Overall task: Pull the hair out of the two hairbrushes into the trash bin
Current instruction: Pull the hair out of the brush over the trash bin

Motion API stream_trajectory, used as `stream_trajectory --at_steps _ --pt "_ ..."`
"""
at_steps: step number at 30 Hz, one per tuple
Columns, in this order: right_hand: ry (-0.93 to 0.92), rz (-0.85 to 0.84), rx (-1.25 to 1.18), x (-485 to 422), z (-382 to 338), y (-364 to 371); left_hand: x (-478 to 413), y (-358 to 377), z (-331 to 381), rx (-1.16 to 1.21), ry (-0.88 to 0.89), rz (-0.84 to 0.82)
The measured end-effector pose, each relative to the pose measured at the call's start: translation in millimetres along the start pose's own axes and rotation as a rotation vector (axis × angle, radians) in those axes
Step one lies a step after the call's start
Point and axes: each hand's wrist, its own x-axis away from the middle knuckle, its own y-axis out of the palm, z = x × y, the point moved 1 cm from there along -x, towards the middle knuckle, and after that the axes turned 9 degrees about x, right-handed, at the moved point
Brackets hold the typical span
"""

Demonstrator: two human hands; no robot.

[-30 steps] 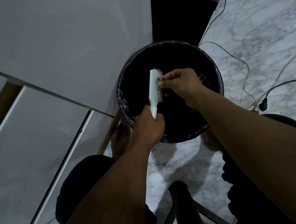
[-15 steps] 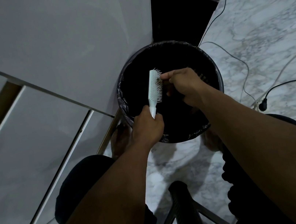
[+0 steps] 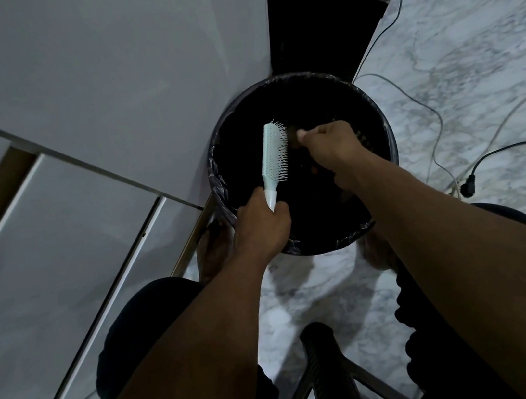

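Hairbrush [image 3: 272, 153] in left hand [image 3: 263, 224] hangs inside bin rim [image 3: 392, 146], right hand [image 3: 332, 144] beside bristles.

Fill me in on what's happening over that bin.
A seated person is cleaning a pale hairbrush over the black-lined trash bin. The left hand grips the brush handle, bristles facing right. The right hand is pinched beside the bristles near the brush's top, apparently pulling hair. Only one brush is in view.

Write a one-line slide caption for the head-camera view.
Left hand holds a pale brush over the black bin while the right hand pinches at its bristles.
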Motion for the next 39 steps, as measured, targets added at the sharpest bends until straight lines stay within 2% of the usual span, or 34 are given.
stream_trajectory --at_steps 4,9,13,16,18,23,25,30,33,35,39 --pt "0.145 0.017 -0.277 3.2 -8.5 -9.7 -1.0 -2.7 2.4 0.075 -0.029 0.047" --pt "0.133 -0.075 -0.289 4.4 -6.0 -3.9 0.4 -3.5 5.6 0.069 -0.024 0.047" --pt "0.069 -0.084 -0.345 8.4 -6.4 -1.9 0.3 -3.5 5.9 0.062 -0.033 0.047" --pt "0.014 -0.060 -0.235 9.8 -7.2 -5.6 0.2 -4.3 5.6 0.060 -0.034 0.052" --pt "0.053 -0.038 -0.225 11.1 -8.6 -8.5 0.6 -4.2 5.5 0.061 -0.031 0.049" --pt "0.049 -0.134 -0.242 8.3 -8.0 -3.9 0.6 -3.9 6.1 0.072 -0.024 0.043" --pt "0.005 -0.138 -0.163 2.2 -1.5 4.0 0.1 -3.7 5.5 0.084 -0.023 0.041" --pt "0.020 -0.030 0.171 -12.8 13.5 5.3 -2.3 -3.2 3.3 0.092 -0.012 0.043" --pt "0.030 0.018 0.267 -12.2 13.5 2.7 -2.5 -3.7 2.9 0.089 -0.013 0.046" --pt "0.002 0.014 0.196 -10.5 11.3 3.1 -2.2 -3.4 3.6 0.072 -0.002 0.043" --pt "-0.108 -0.121 -0.091 0.1 5.6 9.5 -0.1 -0.2 3.9 0.054 0.028 0.012"
